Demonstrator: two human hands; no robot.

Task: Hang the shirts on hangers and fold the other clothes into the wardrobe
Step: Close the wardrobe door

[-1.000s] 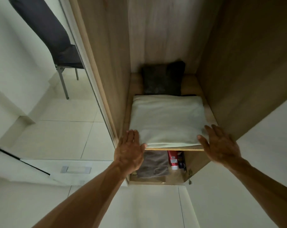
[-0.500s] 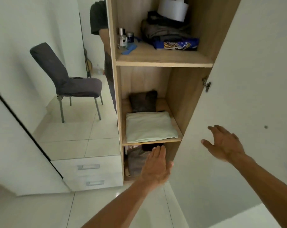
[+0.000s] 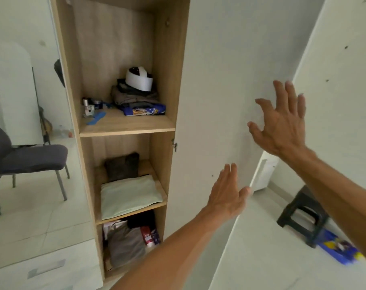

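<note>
Head view: wardrobe (image 3: 167, 70) open, white door (image 3: 215, 80) swung out to the right. Left hand (image 3: 226, 195) flat, fingers straight, near the door's outer edge. Right hand (image 3: 282, 122) higher, fingers spread, holding nothing. Contact with door unclear. Pale folded cloth (image 3: 129, 195) lies on the middle shelf, dark cloth (image 3: 122, 166) behind it.

Showed a tall wardrobe (image 3: 163, 59) with a wood-grain interior and three visible compartments, its white door (image 3: 219, 80) swung wide open to the right. Held on the upper shelf (image 3: 127, 127) a stack of folded grey and dark clothes (image 3: 136, 98) over a blue patterned garment (image 3: 144, 110). Held on the middle shelf (image 3: 158, 185) a pale green folded cloth (image 3: 129, 195), flat at the front edge, with a dark folded garment (image 3: 122, 166) just behind. Held a crumpled grey garment (image 3: 125, 245) in the bottom compartment.
</note>
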